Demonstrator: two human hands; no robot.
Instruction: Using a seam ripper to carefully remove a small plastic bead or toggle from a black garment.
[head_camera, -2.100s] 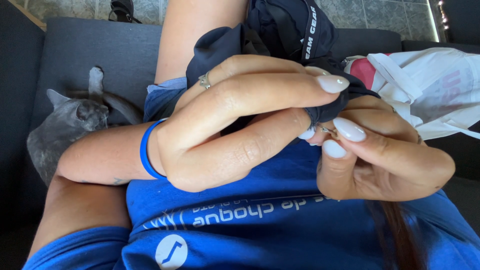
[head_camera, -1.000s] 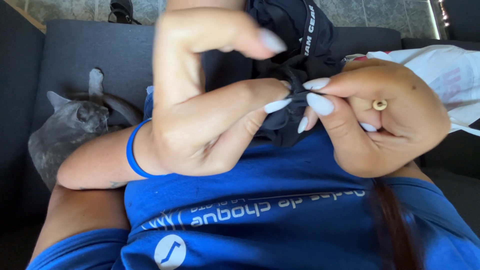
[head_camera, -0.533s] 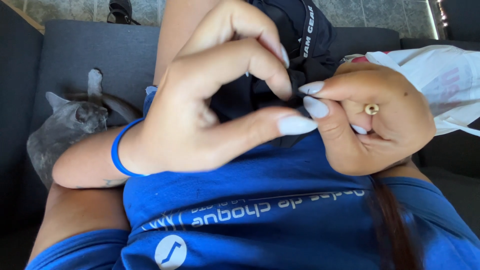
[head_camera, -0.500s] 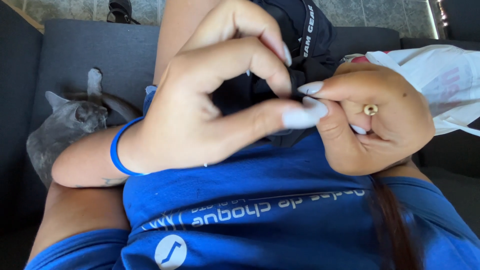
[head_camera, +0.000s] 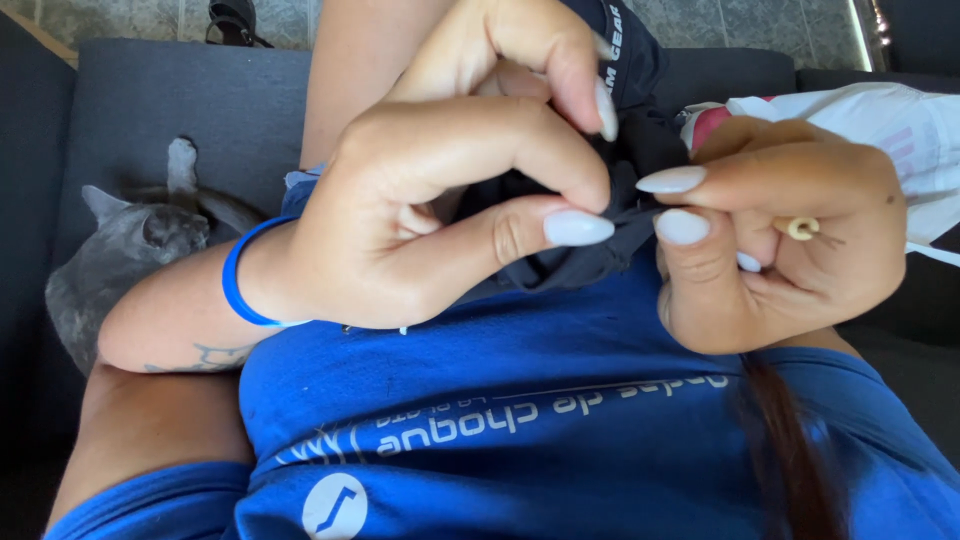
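My left hand (head_camera: 440, 190) pinches a bunched fold of black fabric (head_camera: 575, 255) between thumb and forefinger, just above my blue shirt (head_camera: 500, 400). My right hand (head_camera: 770, 240) grips the same black fabric from the right, fingertips almost touching the left thumb. A gold ring (head_camera: 800, 228) sits on a right finger, and a blue band (head_camera: 240, 290) circles my left wrist. More of the black garment (head_camera: 625, 60) rises behind the hands; most of it is hidden by my fingers.
A grey cat (head_camera: 120, 260) lies on the dark sofa (head_camera: 180, 100) at the left, close to my left forearm. A white plastic bag (head_camera: 890, 130) rests at the right. Tiled floor (head_camera: 130, 18) shows beyond the sofa's edge.
My left hand has turned from fingers spread over the fabric to a thumb-and-forefinger pinch. The right hand stayed on the fabric and shifted slightly right.
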